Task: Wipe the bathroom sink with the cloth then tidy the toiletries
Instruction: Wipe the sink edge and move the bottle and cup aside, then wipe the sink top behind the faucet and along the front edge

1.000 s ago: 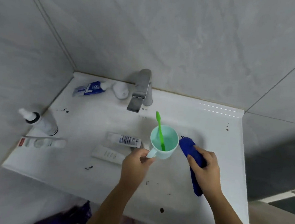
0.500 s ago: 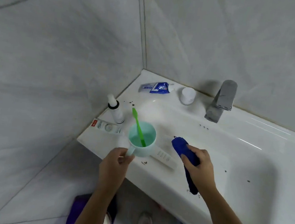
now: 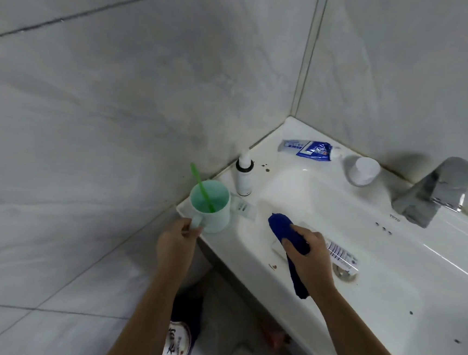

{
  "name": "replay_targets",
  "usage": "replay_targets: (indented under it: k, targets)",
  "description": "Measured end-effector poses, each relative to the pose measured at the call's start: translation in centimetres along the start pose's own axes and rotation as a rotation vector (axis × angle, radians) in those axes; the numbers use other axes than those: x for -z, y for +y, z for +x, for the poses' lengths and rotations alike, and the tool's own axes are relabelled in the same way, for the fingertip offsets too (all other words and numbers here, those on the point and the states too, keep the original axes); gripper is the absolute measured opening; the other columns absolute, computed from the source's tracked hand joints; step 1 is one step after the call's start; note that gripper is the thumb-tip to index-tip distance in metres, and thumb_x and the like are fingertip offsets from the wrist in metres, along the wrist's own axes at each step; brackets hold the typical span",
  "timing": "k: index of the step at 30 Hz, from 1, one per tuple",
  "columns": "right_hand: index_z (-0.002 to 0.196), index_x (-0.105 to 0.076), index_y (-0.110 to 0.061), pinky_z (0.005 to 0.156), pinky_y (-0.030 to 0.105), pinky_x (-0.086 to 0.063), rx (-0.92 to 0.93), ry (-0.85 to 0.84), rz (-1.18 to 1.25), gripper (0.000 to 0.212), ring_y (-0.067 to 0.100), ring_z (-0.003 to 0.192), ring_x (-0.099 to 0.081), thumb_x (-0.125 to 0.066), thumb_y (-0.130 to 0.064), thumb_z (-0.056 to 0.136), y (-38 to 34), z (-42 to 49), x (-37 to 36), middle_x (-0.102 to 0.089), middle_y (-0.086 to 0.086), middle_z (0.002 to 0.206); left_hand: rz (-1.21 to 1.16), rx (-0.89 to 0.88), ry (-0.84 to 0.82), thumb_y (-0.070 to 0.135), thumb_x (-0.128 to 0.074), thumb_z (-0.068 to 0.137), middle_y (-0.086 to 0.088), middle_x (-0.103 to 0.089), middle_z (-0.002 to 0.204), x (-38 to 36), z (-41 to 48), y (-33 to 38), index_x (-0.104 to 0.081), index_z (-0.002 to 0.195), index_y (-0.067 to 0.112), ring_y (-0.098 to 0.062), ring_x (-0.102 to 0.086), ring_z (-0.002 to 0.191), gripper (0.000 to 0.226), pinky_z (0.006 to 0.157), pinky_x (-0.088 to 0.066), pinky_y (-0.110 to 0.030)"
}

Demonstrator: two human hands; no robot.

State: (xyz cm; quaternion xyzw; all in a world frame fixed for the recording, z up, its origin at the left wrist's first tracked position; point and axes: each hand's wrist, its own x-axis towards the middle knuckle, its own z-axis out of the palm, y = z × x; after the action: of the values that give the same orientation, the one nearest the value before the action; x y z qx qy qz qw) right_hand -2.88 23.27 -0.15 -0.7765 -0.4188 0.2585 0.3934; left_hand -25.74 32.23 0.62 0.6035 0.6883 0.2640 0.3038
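Left hand: the handle of the mint cup (image 3: 212, 206) is gripped by the left hand (image 3: 178, 239). The cup is held upright over the front left corner of the sink (image 3: 387, 290) ledge; whether it rests there cannot be told.
Toothbrush: a green toothbrush (image 3: 202, 188) is stood slanting inside the cup.
Right hand: a rolled blue cloth (image 3: 281, 225) is clasped by the right hand (image 3: 312, 257) over the left part of the basin.
Stains: brown spots (image 3: 266, 167) are seen on the ledge beside the spray bottle (image 3: 244, 175). More are seen on the front rim, and dark specks are scattered across the basin to the right. Wiping is judged hardly begun.
Toiletries in the basin: a printed tube (image 3: 339, 253) and a flat white tube (image 3: 277, 247) lie under the right hand, near the drain (image 3: 344, 272). It is judged that they must be lifted out before the basin can be wiped fully.
Toiletries on the ledge: the spray bottle stands by the wall and a small tube (image 3: 243, 206) lies just behind the cup. A blue toothpaste tube (image 3: 309, 149) lies in the back corner, with a white pot (image 3: 363, 170) beside the faucet (image 3: 435, 192). No tidy grouping is seen.
Progress: an early stage is judged, with the cup being cleared aside.
Left to do: basin cleared, sink wiped, toiletries arranged.
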Motion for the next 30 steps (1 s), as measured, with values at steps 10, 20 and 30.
replay_targets:
  k: [10,20,30]
  targets:
    - [0.117,-0.060,-0.017,0.066,0.009,-0.035,-0.061,0.021,0.043,0.033,0.010,0.084,-0.051,-0.064,-0.017,0.084,1.8,-1.9,1.2,-0.054,0.005,0.103,0.085,-0.138,0.142,0.024,-0.068,0.082,-0.007,-0.064,0.097,0.7,-2.2,-0.3,-0.060,0.106,0.007,-0.024,-0.060,0.088,0.030,0.071,-0.048,-0.036]
    - [0.115,-0.059,-0.019,0.071,0.010,-0.039,-0.240,0.416,0.101,0.032,0.005,0.088,-0.054,-0.065,-0.014,0.083,8.9,-11.5,12.1,-0.052,0.000,0.100,-0.057,-0.687,-0.546,0.021,-0.066,0.082,-0.001,-0.065,0.092,-12.6,-13.5,10.9,-0.066,0.095,0.010,-0.013,-0.061,0.083,0.017,0.073,-0.049,-0.026]
    - [0.117,-0.060,-0.017,0.076,0.014,-0.036,-0.515,0.810,-0.133,0.036,0.002,0.083,-0.049,-0.066,-0.014,0.082,17.7,-22.2,22.2,-0.047,-0.001,0.095,0.003,-0.833,-1.068,0.024,-0.064,0.086,0.004,-0.060,0.110,-25.3,-25.3,15.8,-0.062,0.112,0.014,-0.008,-0.056,0.098,0.028,0.082,-0.039,-0.015]
